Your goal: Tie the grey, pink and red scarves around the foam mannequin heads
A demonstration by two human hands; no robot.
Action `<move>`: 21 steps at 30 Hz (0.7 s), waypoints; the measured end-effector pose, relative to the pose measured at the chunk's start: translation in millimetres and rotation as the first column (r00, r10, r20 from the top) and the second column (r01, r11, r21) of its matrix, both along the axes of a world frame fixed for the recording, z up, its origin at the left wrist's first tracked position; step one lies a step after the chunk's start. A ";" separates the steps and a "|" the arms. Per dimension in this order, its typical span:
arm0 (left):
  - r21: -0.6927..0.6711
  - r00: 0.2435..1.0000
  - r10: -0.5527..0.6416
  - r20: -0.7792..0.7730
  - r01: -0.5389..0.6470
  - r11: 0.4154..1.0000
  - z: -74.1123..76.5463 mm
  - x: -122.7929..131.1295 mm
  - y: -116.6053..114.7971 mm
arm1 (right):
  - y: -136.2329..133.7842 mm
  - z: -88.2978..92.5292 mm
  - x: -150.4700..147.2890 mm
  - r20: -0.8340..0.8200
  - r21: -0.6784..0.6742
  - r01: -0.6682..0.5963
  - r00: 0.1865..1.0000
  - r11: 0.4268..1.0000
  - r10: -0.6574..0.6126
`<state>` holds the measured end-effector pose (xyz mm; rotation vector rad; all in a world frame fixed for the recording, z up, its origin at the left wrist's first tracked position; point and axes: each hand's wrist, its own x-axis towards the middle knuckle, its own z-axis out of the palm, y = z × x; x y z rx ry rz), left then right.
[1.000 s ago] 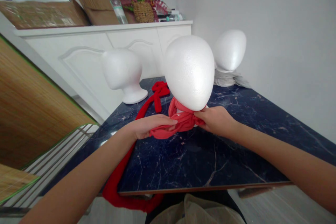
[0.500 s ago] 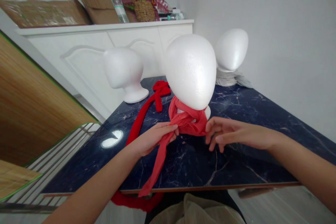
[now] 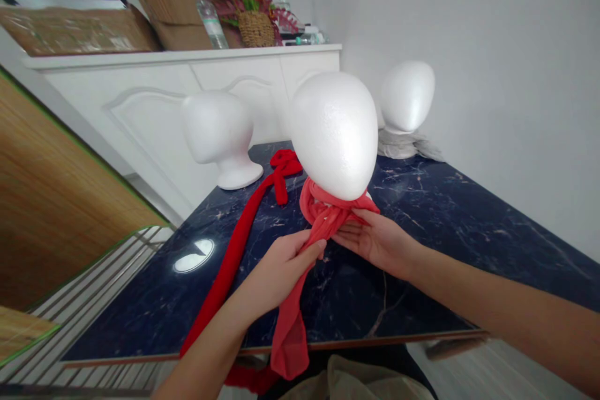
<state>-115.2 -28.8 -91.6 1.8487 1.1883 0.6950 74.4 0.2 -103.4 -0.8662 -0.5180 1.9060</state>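
A white foam mannequin head (image 3: pixel 334 134) stands on the dark marble table (image 3: pixel 398 281), with a sheer coral-red scarf (image 3: pixel 324 219) wrapped around its neck. My left hand (image 3: pixel 281 275) is shut on the scarf's loose tail, which hangs past the table's front edge. My right hand (image 3: pixel 377 242) lies palm up with fingers apart, its fingertips at the knot under the head. A darker red scarf (image 3: pixel 234 256) runs across the table, bunched near the head and dropping over the front edge.
Two more foam heads (image 3: pixel 220 128) (image 3: pixel 407 97) stand at the table's far side. Behind is a white sideboard (image 3: pixel 187 81) holding a wicker basket (image 3: pixel 255 28) of artificial flowers and a water bottle (image 3: pixel 209 9). A woven bamboo panel (image 3: pixel 51 200) leans at the left.
My right hand has come back from the table to the knot, turned palm up. My left hand has moved toward me, with the coral scarf's tail hanging lower.
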 end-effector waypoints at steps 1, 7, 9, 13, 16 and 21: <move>0.033 0.998 0.001 -0.056 0.001 0.999 1.4 -1.9 -2.2 | 1.8 -0.4 3.6 0.006 0.003 0.029 1.000 1.000 -0.029; 0.099 0.956 0.040 -0.292 -0.012 0.995 4.6 -3.7 -13.5 | 13.9 -1.4 11.9 0.009 0.011 0.093 0.996 0.996 -0.093; 0.096 0.944 0.046 -0.326 -0.015 0.995 3.0 0.6 -15.5 | 18.9 -0.6 12.4 0.037 0.002 0.089 0.995 0.996 -0.089; 0.131 0.879 0.078 -0.471 -0.018 0.991 -1.7 8.7 -16.8 | 24.8 1.6 20.9 0.102 0.003 0.027 0.994 1.000 -0.027; 0.210 0.821 0.125 -0.557 -0.007 0.978 0.0 3.8 -17.0 | 25.2 2.4 37.1 0.185 0.063 -0.124 0.976 0.990 0.111; 0.441 0.864 0.347 -0.366 -0.167 0.882 8.7 -16.7 0.3 | 33.3 -6.9 61.3 0.508 0.304 -0.061 0.854 0.951 -0.107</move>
